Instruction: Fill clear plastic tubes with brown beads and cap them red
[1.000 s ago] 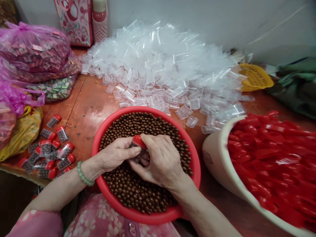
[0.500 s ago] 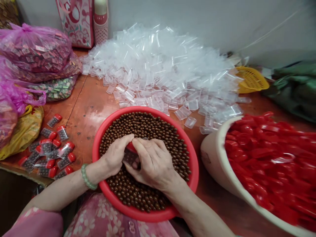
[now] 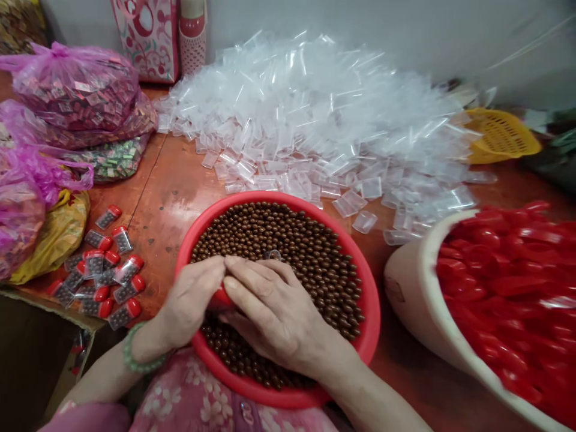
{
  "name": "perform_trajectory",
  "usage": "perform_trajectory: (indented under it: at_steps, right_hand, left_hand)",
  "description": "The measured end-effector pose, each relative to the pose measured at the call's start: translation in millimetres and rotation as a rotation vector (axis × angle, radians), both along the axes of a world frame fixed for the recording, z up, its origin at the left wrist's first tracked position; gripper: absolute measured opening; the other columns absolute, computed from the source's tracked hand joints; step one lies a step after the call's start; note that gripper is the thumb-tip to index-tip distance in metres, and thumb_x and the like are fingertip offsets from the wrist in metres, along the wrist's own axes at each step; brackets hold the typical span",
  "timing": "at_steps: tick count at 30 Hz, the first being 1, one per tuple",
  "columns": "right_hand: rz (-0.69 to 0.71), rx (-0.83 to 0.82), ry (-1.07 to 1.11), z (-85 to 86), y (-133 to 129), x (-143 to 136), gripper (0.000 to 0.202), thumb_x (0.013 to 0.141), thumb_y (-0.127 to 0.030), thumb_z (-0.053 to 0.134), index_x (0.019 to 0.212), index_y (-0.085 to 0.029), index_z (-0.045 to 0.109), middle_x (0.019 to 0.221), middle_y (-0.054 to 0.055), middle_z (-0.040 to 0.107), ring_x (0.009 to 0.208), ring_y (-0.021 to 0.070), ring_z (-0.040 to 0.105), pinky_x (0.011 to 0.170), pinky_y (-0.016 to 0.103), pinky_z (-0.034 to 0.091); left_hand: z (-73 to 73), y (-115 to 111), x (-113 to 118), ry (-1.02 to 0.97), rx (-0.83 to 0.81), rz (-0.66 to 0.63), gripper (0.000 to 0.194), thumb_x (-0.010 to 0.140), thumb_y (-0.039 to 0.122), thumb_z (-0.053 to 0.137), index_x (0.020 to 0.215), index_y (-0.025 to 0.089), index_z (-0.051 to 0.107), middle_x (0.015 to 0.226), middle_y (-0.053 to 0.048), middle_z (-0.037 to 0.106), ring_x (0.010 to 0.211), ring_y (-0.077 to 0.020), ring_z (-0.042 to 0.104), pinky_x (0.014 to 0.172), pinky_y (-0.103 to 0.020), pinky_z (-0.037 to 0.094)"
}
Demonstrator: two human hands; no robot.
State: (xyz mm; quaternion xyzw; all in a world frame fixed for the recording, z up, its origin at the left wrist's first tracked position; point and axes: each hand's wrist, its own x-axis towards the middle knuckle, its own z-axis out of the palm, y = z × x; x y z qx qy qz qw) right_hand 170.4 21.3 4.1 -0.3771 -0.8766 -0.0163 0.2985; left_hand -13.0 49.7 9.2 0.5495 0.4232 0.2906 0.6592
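My left hand [image 3: 191, 297] and my right hand [image 3: 276, 315] meet over the near left part of a red bowl [image 3: 371, 312]. Both are closed around one small candy container, of which only its red cap [image 3: 220, 299] shows between them; the fingers hide the rest. Glossy brown candy balls [image 3: 279, 225] fill the bowl. Just beyond my right fingers, the end of a clear container [image 3: 273, 255] pokes out of the balls. Left of the bowl lie several filled, red-capped containers [image 3: 128, 270] in a loose group.
Clear empty containers [image 3: 310, 114] form a large heap at the back. On the right stands a white bucket [image 3: 414, 288] of red caps [image 3: 508, 282]. A yellow basket [image 3: 504, 135] sits behind it. Pink bags [image 3: 81, 90] of small packets are at left, above an open box [image 3: 40, 348].
Both hands have moved left and toward me within the bowl, with the container between them. My right fingers now cover its clear body. The view has shifted slightly to the left.
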Motion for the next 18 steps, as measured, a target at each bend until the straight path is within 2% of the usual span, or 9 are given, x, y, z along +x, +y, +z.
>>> perform_trajectory:
  at_steps: [2,4,5,7,9,11,13,15,18]
  right_hand:
    - [-0.043,-0.077,0.020,0.8,6,12,0.047,0.088,-0.024,0.063,0.131,-0.012,0.048,0.121,0.018,0.066,0.116,0.0273,0.061,0.092,0.044,0.051]
    - [-0.206,-0.113,0.025,-3.5,13,29,0.040,0.090,-0.023,0.061,0.127,-0.012,0.052,0.114,0.017,0.069,0.108,0.0275,0.064,0.090,0.045,0.053]
    - [-0.289,-0.129,0.036,-6.9,15,38,0.035,0.090,-0.021,0.060,0.123,-0.012,0.054,0.111,0.016,0.070,0.104,0.0270,0.065,0.089,0.045,0.054]
    - [-0.409,-0.182,0.063,-14.5,18,53,0.027,0.091,-0.018,0.057,0.117,-0.014,0.059,0.108,0.014,0.070,0.100,0.0264,0.065,0.090,0.045,0.054]
    - [-0.460,-0.253,0.071,-20.4,20,60,0.022,0.091,-0.017,0.055,0.113,-0.015,0.061,0.108,0.013,0.070,0.101,0.0268,0.065,0.092,0.046,0.054]
    - [-0.464,-0.342,0.047,-23.3,22,60,0.022,0.093,-0.018,0.053,0.112,-0.015,0.062,0.109,0.013,0.070,0.101,0.0279,0.064,0.093,0.048,0.053]
    - [-0.429,-0.425,0.037,-23.3,22,57,0.024,0.094,-0.018,0.049,0.114,-0.015,0.061,0.111,0.012,0.069,0.103,0.0278,0.063,0.094,0.049,0.052]
    - [-0.379,-0.483,0.053,-21.2,21,54,0.032,0.093,-0.011,0.042,0.121,-0.016,0.058,0.117,0.012,0.066,0.109,0.0264,0.061,0.099,0.048,0.051]
    - [-0.302,-0.536,0.088,-16.7,19,53,0.046,0.087,-0.005,0.040,0.130,-0.016,0.051,0.130,0.012,0.059,0.123,0.0248,0.054,0.107,0.047,0.045]
  left_hand:
    - [11.0,-2,-31,0.228,0.162,0.229,0.032,0.093,0.040,0.042,0.094,0.020,0.067,0.075,-0.003,0.066,0.069,-0.0175,0.060,0.069,-0.030,0.047]
    - [12.7,-3,-68,0.602,0.331,0.490,0.033,0.092,0.041,0.043,0.098,0.021,0.068,0.077,-0.003,0.067,0.071,-0.0191,0.061,0.068,-0.031,0.046]
    - [10.1,-2,-87,0.832,0.421,0.569,0.033,0.092,0.041,0.042,0.097,0.021,0.068,0.077,-0.004,0.067,0.072,-0.0209,0.062,0.069,-0.034,0.046]
    - [0.3,2,-120,1.300,0.492,0.526,0.035,0.092,0.043,0.040,0.098,0.022,0.068,0.073,-0.007,0.065,0.073,-0.0264,0.062,0.067,-0.038,0.044]
    - [-11.3,7,-142,1.542,0.541,0.421,0.038,0.091,0.047,0.041,0.098,0.021,0.068,0.075,-0.011,0.065,0.077,-0.0323,0.063,0.064,-0.041,0.044]
    - [-21.4,16,-148,1.541,0.656,0.344,0.040,0.091,0.048,0.042,0.103,0.018,0.066,0.092,-0.015,0.068,0.092,-0.0367,0.064,0.071,-0.045,0.046]
    - [-29.3,30,-138,1.422,0.788,0.330,0.039,0.091,0.045,0.045,0.107,0.015,0.064,0.106,-0.015,0.068,0.103,-0.0361,0.062,0.082,-0.047,0.048]
    - [-34.3,50,-116,1.285,0.864,0.329,0.035,0.091,0.040,0.047,0.105,0.013,0.064,0.106,-0.014,0.069,0.103,-0.0317,0.063,0.089,-0.045,0.049]
    - [-34.1,78,-70,1.011,0.894,0.244,0.030,0.092,0.034,0.046,0.102,0.014,0.065,0.105,-0.012,0.071,0.101,-0.0249,0.065,0.093,-0.039,0.049]
